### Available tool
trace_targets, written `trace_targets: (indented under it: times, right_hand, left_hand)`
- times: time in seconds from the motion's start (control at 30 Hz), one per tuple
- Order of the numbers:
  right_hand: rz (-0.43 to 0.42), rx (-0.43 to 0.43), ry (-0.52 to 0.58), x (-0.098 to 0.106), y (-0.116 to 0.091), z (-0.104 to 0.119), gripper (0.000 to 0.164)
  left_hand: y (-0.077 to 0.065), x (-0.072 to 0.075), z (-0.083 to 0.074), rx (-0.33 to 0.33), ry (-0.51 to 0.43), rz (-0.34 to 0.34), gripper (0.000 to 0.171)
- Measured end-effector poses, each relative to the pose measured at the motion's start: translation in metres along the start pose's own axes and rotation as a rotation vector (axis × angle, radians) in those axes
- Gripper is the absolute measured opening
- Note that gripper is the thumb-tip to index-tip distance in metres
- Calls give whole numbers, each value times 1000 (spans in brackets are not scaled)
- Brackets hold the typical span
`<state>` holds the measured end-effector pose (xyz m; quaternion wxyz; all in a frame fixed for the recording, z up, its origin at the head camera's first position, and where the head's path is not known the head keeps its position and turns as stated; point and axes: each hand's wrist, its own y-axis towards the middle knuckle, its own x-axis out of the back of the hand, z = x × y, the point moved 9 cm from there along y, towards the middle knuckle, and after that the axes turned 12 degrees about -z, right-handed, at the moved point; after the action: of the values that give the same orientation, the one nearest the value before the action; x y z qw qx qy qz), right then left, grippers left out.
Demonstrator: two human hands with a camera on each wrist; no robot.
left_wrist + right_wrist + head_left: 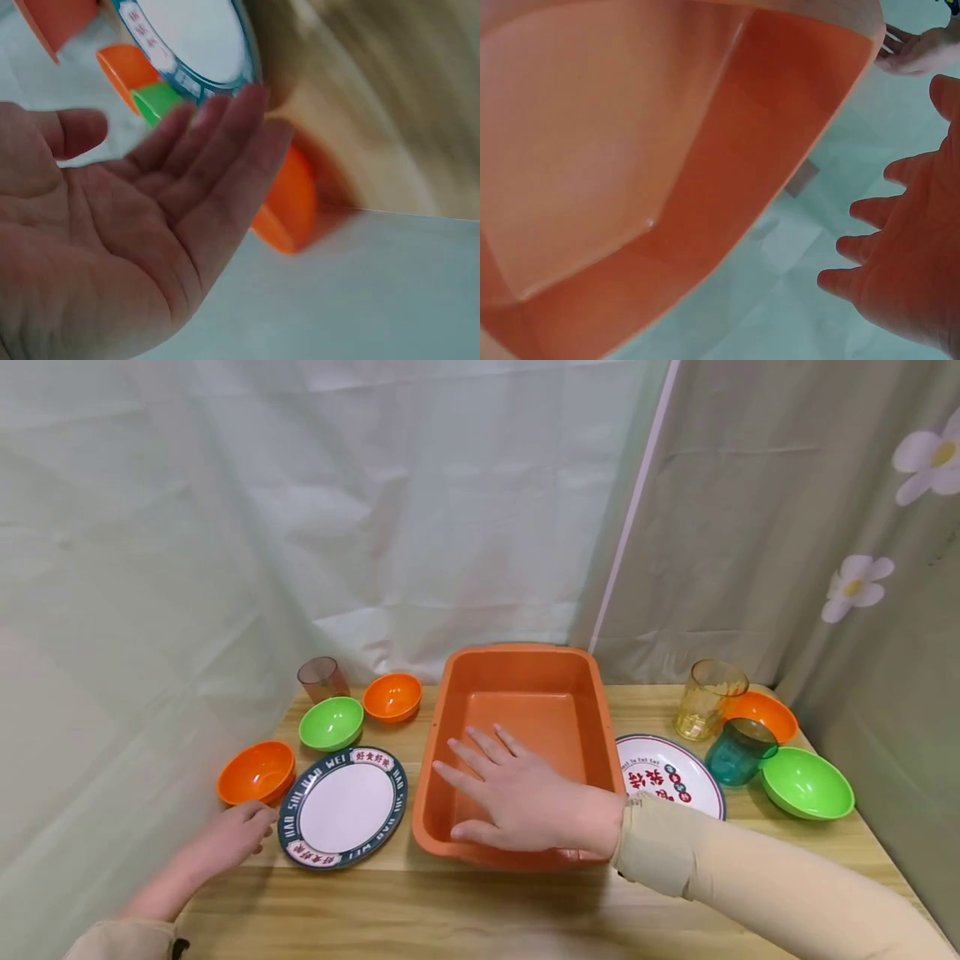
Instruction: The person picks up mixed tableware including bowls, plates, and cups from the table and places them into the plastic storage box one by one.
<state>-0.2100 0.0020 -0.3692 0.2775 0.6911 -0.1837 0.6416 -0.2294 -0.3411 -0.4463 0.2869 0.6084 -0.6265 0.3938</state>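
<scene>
My right hand is spread flat, fingers apart, over the near part of an orange plastic basin. Nothing is in its grasp. In the right wrist view the palm of that hand faces the basin with a gap between them. Low on the left, my left hand hovers by the near edge of an orange bowl and a white plate with a dark patterned rim. Its loosely extended fingers hold nothing; in the left wrist view they partly cover the orange bowl.
Behind the plate stand a green bowl, another orange bowl and a brownish cup. Right of the basin are a printed plate, a yellow glass, a teal cup, an orange bowl and a green bowl. Curtains enclose the table.
</scene>
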Motion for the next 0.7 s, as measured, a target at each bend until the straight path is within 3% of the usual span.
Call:
trace_targets:
  times: [0.1,0.2,0.47,0.7]
  right_hand:
    - [7,21,-7,-1,9,7,80]
    - [15,32,-10,-1,17,14,79]
    - [-6,74,-55,-2,35,27,77]
    - [-28,90,-95,-4,45,32,77]
  left_hand:
    - [-6,-8,22,146,-173,78,42]
    - [-13,-16,40,262,-301,114,38]
    - [-18,-33,62,382,-563,166,45]
    - [-20,-47,61,441,-770,248,51]
